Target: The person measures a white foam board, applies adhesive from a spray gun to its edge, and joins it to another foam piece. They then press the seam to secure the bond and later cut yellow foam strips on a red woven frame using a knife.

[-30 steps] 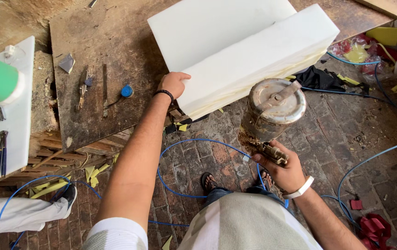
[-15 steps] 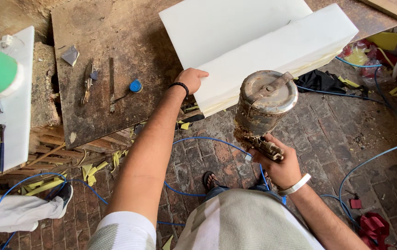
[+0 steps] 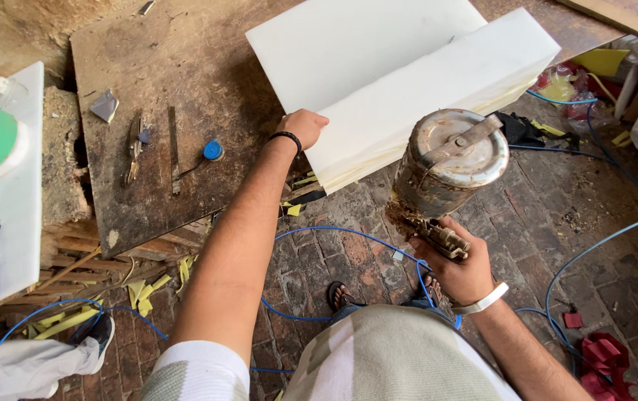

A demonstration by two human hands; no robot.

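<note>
Spray gun (image 3: pixel 449 174) raised higher than before, left hand (image 3: pixel 302 128) unmoved on white panel (image 3: pixel 408 82)

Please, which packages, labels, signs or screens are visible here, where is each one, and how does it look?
No labels, signs or screens can be made out.
Plastic bags: far right on the floor, crumpled, red and clear.
Yellow sheet: beside the bags, flat.

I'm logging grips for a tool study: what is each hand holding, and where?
Right hand grips the spray gun by its handle; left hand rests on the white panel's corner.
</note>
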